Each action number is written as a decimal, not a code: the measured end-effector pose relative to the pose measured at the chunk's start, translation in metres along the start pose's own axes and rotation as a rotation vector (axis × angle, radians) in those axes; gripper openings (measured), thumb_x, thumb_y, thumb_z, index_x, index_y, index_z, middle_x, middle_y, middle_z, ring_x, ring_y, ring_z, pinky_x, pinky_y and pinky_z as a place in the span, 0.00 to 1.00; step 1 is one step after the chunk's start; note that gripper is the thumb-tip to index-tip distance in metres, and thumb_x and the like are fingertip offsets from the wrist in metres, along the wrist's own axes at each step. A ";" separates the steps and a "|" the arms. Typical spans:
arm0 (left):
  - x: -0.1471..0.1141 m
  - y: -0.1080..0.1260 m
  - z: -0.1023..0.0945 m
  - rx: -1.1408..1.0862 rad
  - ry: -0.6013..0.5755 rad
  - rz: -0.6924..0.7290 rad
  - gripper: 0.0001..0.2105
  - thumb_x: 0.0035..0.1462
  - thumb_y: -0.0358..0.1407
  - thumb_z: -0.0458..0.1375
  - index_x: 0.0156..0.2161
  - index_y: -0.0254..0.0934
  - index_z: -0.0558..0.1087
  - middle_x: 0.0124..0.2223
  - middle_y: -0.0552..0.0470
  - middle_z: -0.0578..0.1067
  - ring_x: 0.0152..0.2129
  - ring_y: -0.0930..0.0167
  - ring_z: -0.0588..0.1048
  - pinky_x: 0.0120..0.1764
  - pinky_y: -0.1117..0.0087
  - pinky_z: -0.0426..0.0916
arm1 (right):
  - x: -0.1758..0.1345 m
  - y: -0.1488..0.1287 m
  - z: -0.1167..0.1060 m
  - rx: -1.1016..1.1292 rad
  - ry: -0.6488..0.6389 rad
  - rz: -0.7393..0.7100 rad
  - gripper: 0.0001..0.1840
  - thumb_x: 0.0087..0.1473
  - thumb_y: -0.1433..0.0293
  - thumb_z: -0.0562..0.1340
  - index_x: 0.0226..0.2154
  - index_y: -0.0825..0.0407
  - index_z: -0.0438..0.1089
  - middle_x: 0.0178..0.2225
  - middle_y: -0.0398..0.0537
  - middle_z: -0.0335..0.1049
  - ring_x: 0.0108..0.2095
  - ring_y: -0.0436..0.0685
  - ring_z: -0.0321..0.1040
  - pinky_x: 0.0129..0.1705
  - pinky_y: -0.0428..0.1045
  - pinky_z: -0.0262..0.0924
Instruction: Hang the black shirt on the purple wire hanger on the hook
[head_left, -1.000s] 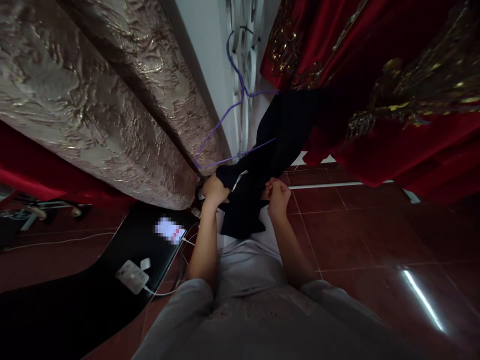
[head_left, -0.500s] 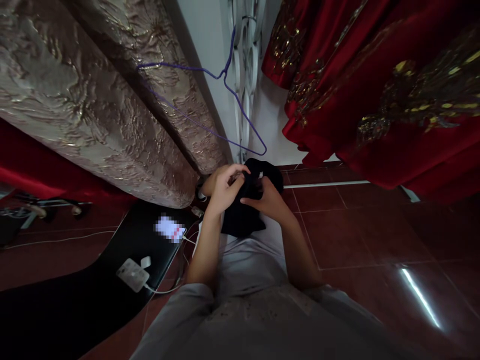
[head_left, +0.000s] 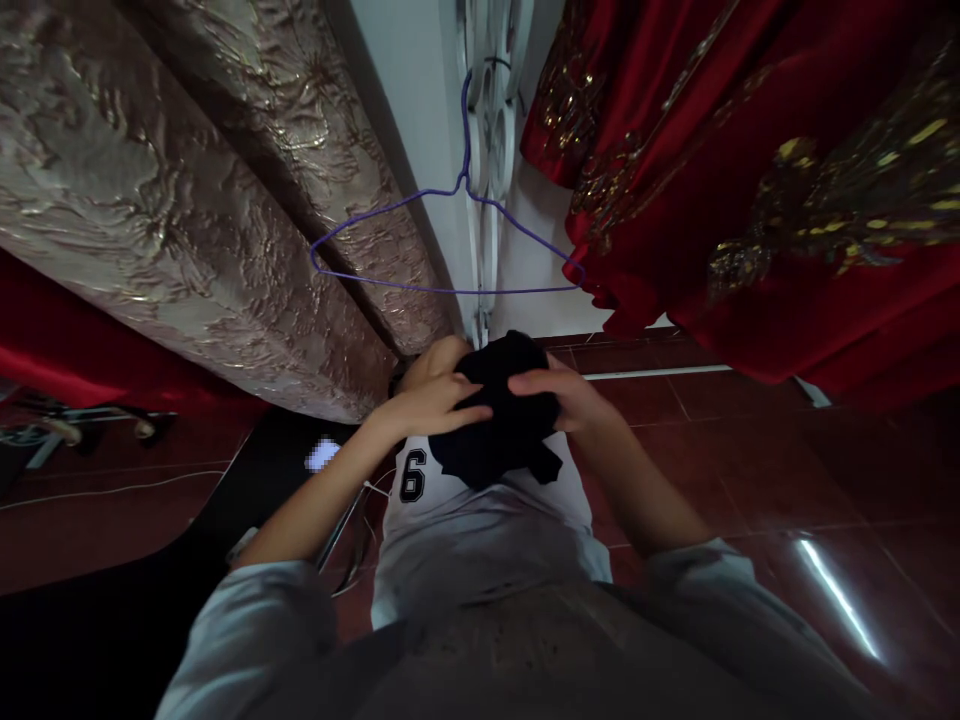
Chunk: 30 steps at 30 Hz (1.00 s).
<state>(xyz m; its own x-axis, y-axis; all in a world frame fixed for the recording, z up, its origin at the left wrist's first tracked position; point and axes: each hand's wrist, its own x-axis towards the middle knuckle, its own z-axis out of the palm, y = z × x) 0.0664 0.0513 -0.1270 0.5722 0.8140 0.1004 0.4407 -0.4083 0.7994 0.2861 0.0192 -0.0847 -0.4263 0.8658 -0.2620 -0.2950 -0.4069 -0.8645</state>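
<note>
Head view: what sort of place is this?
Indoors, probably a room in a home, though a clothing shop is possible: patterned drape, red cloth with gold decoration, and dark red floor tiles.

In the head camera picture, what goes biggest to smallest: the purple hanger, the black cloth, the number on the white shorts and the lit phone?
1. Purple hanger, by its outline
2. Black cloth
Unranked, but smaller than both: number and lit phone. They look too alike, and the phone is partly hidden.
</note>
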 end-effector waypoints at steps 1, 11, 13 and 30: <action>-0.005 -0.009 -0.005 0.105 -0.092 0.026 0.14 0.51 0.48 0.70 0.30 0.40 0.77 0.32 0.48 0.79 0.42 0.55 0.78 0.65 0.46 0.60 | -0.007 -0.008 -0.004 -0.085 -0.040 -0.053 0.18 0.32 0.68 0.75 0.28 0.53 0.71 0.24 0.42 0.70 0.25 0.52 0.69 0.26 0.47 0.66; -0.046 -0.039 -0.104 0.926 0.083 -0.205 0.12 0.63 0.36 0.49 0.44 0.38 0.74 0.45 0.38 0.79 0.45 0.50 0.77 0.46 0.51 0.69 | 0.016 -0.071 -0.020 -0.875 0.245 -0.896 0.13 0.43 0.86 0.59 0.26 0.52 0.69 0.25 0.38 0.62 0.27 0.46 0.62 0.33 0.43 0.60; -0.053 -0.035 -0.108 0.833 0.111 -0.212 0.11 0.63 0.36 0.49 0.42 0.39 0.73 0.41 0.42 0.80 0.41 0.54 0.78 0.43 0.57 0.69 | 0.054 -0.063 -0.030 -0.826 0.359 -0.950 0.19 0.46 0.85 0.59 0.38 0.51 0.74 0.35 0.40 0.71 0.35 0.50 0.70 0.45 0.48 0.67; -0.035 -0.021 -0.136 0.723 0.483 -0.136 0.11 0.63 0.35 0.49 0.27 0.39 0.62 0.33 0.47 0.73 0.37 0.65 0.71 0.50 0.59 0.69 | 0.071 -0.029 -0.071 -0.838 0.488 -0.693 0.24 0.57 0.66 0.67 0.17 0.53 0.56 0.19 0.39 0.47 0.23 0.46 0.46 0.25 0.46 0.38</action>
<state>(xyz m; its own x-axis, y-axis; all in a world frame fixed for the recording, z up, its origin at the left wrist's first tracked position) -0.0569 0.0876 -0.0665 0.1995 0.8935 0.4023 0.9074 -0.3234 0.2684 0.3256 0.1134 -0.1086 0.0275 0.9192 0.3927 0.3933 0.3512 -0.8497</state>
